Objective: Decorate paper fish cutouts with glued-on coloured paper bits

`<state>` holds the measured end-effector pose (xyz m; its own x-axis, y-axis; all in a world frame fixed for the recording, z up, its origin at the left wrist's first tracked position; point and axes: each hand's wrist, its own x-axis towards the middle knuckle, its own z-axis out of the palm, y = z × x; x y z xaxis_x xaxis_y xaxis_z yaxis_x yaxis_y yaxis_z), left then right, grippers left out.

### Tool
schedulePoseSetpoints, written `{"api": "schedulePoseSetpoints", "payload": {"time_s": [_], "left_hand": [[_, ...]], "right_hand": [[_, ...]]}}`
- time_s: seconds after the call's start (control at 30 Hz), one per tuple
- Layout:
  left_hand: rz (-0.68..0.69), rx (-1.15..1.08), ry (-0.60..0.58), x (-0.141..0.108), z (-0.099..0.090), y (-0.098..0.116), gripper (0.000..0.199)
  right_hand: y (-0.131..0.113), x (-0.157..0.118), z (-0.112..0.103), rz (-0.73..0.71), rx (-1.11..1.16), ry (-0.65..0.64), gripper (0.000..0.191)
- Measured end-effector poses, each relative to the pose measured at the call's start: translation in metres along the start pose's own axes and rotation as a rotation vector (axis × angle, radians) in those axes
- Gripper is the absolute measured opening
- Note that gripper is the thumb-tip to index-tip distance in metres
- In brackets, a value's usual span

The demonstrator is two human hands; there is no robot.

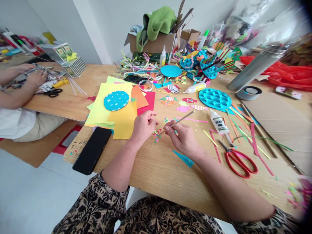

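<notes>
My right hand [184, 138] pinches a thin stick [181, 119], tilted so its lower end points down at small coloured paper dots [156, 136] on the table. Opposite it, my left hand [144, 126] hovers by the same dots, fingers loosely bent and apart, with nothing visible in them. Several paper fish [189, 100] lie just beyond my hands. To the left, a blue disc with pale flecks [116, 100] rests on yellow paper sheets [97, 112]. A blue textured disc [214, 98] lies to the right. Below my right hand is a blue paper scrap [183, 158].
Red-handled scissors [240, 162], a glue bottle [218, 122] and paper strips lie right. A black phone [92, 151] sits near the left front edge. Behind stand a metal flask [255, 68] and a cardboard box [151, 44]. Another person's hands [36, 76] work at far left.
</notes>
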<state>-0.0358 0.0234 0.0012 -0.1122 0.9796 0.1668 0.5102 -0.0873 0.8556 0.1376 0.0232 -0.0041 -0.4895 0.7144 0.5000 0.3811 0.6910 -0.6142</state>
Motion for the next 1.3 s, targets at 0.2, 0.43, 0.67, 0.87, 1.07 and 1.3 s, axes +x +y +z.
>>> {"api": "schedulePoseSetpoints", "payload": {"time_s": [0.2,0.43,0.67,0.87,1.07,1.3], "left_hand": [[0.009,0.024,0.007,-0.001,0.001,0.001,0.031],[0.006,0.020,0.008,-0.001,0.001,0.001,0.031],[0.005,0.011,0.009,-0.001,0.001,0.001,0.032],[0.019,0.029,0.008,0.000,0.002,0.001,0.032],[0.041,0.027,0.003,-0.001,0.002,-0.001,0.031],[0.037,0.029,0.016,0.000,0.003,-0.003,0.030]], "right_hand": [[0.002,0.000,0.003,-0.025,-0.014,-0.010,0.020],[0.004,-0.002,0.003,0.019,0.020,0.027,0.023],[0.006,-0.004,0.003,0.092,0.081,0.091,0.023],[0.005,-0.004,0.007,0.025,0.016,0.061,0.021],[0.004,-0.003,0.010,-0.012,-0.016,0.029,0.022],[0.004,-0.006,0.007,0.098,0.090,0.114,0.025]]}}
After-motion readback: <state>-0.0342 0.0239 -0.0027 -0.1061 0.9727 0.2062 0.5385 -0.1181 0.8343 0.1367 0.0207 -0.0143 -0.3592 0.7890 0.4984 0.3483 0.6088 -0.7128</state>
